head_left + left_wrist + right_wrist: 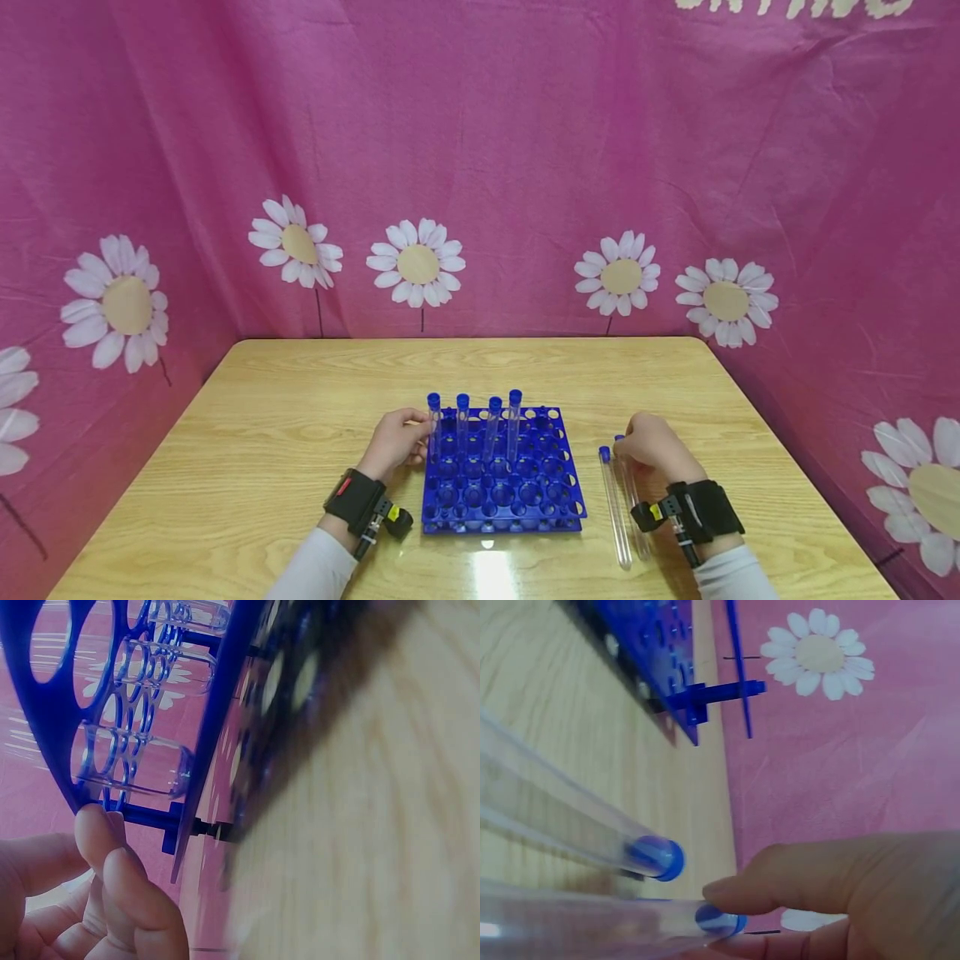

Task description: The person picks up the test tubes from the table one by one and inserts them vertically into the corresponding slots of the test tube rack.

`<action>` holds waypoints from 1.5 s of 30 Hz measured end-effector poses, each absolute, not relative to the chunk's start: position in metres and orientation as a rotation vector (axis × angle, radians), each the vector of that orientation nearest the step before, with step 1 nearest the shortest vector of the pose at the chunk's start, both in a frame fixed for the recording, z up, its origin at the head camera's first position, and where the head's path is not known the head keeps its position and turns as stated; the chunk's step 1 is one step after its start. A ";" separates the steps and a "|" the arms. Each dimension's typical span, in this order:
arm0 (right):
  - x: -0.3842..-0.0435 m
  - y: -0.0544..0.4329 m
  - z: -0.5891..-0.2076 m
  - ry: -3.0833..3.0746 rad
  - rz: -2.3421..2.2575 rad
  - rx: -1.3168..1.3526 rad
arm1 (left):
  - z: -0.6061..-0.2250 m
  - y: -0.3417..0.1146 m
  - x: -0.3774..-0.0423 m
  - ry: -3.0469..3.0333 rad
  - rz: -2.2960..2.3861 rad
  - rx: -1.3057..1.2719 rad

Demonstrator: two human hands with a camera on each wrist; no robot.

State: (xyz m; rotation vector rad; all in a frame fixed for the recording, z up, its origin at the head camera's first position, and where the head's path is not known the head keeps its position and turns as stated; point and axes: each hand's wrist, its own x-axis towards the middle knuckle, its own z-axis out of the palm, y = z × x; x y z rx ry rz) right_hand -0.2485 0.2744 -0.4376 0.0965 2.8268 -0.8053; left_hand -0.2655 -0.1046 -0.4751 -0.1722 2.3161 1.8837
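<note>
A blue test tube rack point(504, 515) stands on the table in front of me. Several clear test tubes point(462, 427) with blue caps stand upright toward its back left. My left hand point(397, 439) is at the rack's left side; in the left wrist view, thumb and finger point(142, 889) pinch the corner of its upper tier. To the right of the rack, my right hand point(656, 443) pinches a capped test tube point(718, 920) just at its blue cap. Alongside it lies a second capped test tube point(615, 508), apart from the fingers.
The wooden table point(300, 375) reaches back to a pink curtain point(510, 167) printed with white daisies, which also hangs on both sides. Black straps with small cameras are worn on both wrists.
</note>
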 end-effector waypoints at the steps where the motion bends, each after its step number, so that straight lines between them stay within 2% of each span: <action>1: -0.248 0.275 -0.436 2.827 -0.816 0.099 | -0.475 -0.105 -0.265 2.314 1.888 -0.171; 17: -0.235 0.267 -0.394 2.997 -0.916 0.009 | -0.475 -0.106 -0.266 2.290 1.900 -0.166; 31: -0.212 0.239 -0.355 3.257 -0.979 -0.116 | -0.474 -0.105 -0.267 2.308 1.901 -0.166; 45: -0.202 0.201 -0.349 3.443 -1.162 -0.326 | -0.473 -0.105 -0.265 2.310 1.894 -0.159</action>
